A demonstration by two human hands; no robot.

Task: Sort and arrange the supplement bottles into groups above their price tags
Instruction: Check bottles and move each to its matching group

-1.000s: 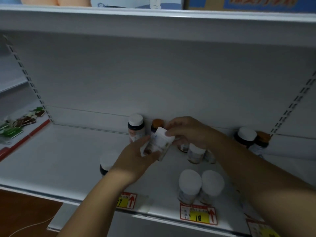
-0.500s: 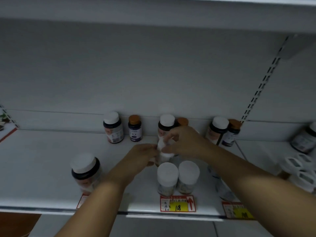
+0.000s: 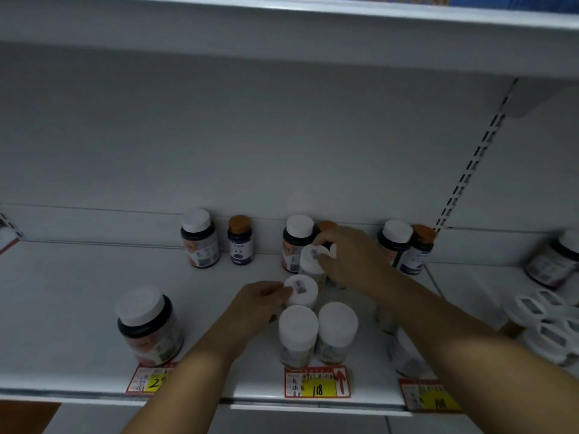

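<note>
Meanwhile, since a second ago the stickered bottle (image 3: 301, 292) came down behind the pair (image 3: 318, 335) above the 118 tag (image 3: 317, 382), left hand (image 3: 257, 308) gripping it at 9 o'clock, right hand (image 3: 351, 261) pinching another bottle (image 3: 311, 261) at 12, so the group grew.

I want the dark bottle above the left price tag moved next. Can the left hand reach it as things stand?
Probably yes. The left hand holds a small white-capped bottle, so it must let go first; the shelf between it and the large dark bottle looks bare.
</note>
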